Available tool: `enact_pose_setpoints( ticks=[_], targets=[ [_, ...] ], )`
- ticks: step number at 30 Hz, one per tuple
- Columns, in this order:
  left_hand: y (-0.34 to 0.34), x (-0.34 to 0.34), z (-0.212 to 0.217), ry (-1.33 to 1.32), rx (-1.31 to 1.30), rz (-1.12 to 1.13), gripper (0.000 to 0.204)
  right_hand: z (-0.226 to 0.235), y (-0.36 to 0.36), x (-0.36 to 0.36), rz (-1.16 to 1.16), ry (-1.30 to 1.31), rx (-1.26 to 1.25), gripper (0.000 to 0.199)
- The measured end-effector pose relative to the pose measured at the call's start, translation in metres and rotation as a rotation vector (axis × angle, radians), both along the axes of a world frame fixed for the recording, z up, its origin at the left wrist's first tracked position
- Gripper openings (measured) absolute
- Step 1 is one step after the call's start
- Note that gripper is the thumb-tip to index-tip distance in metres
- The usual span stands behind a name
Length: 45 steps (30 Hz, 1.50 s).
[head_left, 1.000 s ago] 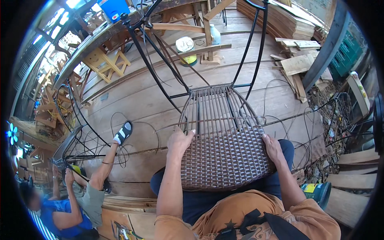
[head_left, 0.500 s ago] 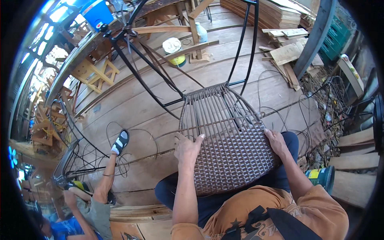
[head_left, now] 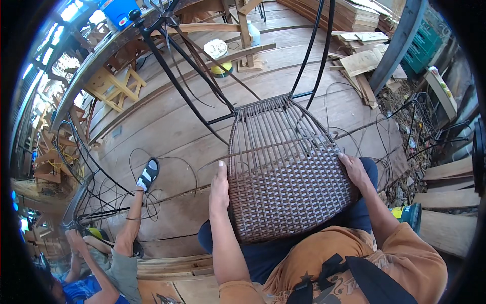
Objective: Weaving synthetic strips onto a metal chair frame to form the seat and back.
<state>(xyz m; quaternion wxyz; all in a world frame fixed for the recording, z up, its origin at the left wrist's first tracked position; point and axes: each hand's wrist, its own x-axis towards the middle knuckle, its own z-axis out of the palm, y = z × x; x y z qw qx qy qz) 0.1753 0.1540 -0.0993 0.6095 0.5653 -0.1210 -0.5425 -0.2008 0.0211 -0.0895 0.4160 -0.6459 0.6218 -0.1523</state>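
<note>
A chair with a black metal frame (head_left: 174,76) and a brown wicker panel (head_left: 291,195) rests tilted across my lap, its legs pointing away. The near part of the panel is closely woven; toward the far end bare lengthwise strands (head_left: 268,124) show. One loose weaving strand (head_left: 263,150) crosses them and sticks out past the left rim. My left hand (head_left: 219,190) lies against the left rim, fingers stretched forward. At the right rim, my right hand (head_left: 355,169) grips the chair, thumb on top and the other fingers mostly hidden beneath.
At the lower left a co-worker's leg (head_left: 132,215) and hands are beside another dark frame (head_left: 81,202). Loose strands (head_left: 152,202) coil on the plank floor. A bucket (head_left: 220,66), wood scraps (head_left: 362,63), a post (head_left: 397,48) and a green-black bucket (head_left: 409,217) stand around.
My left hand has moved off the weave to the left rim, its spread fingers now straight. The chair has shifted and turned slightly in my lap. My right hand keeps its hold.
</note>
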Motion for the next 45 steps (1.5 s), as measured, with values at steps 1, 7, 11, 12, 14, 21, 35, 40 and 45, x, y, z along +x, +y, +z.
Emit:
enact_pose_setpoints(
  ticks=[1,7,11,12,14,21,35,40,45],
  targets=[
    [0.0,0.001,-0.008,-0.096,0.062,0.005,0.06,0.002,0.001,0.003,0.01,0.005,-0.01,0.057],
    [-0.012,0.001,-0.027,0.531,-0.023,0.019,0.041,-0.002,-0.007,-0.007,0.014,-0.002,-0.023,0.055],
    [-0.008,0.006,-0.037,0.638,-0.087,-0.057,0.041,0.0,-0.005,-0.001,0.002,0.026,-0.002,0.056],
    [-0.006,0.008,-0.041,0.63,-0.112,-0.073,0.039,-0.001,-0.004,0.0,-0.003,0.001,-0.004,0.055],
    [-0.005,0.006,-0.038,0.607,-0.153,-0.117,0.034,0.0,-0.004,-0.001,-0.003,0.002,0.011,0.053],
    [-0.012,-0.006,-0.022,0.52,-0.085,-0.018,0.037,0.005,-0.004,-0.006,-0.029,-0.019,0.014,0.05],
    [-0.003,0.108,-0.048,-0.728,0.268,-0.027,0.042,0.023,0.004,-0.007,0.035,0.019,0.026,0.058],
    [0.125,0.362,0.083,-1.812,1.315,-0.329,0.038,0.007,-0.002,-0.013,0.015,0.011,-0.02,0.057],
    [0.237,0.405,0.115,-2.248,1.186,0.003,0.019,0.007,-0.005,-0.006,0.077,0.011,0.012,0.059]
  ],
)
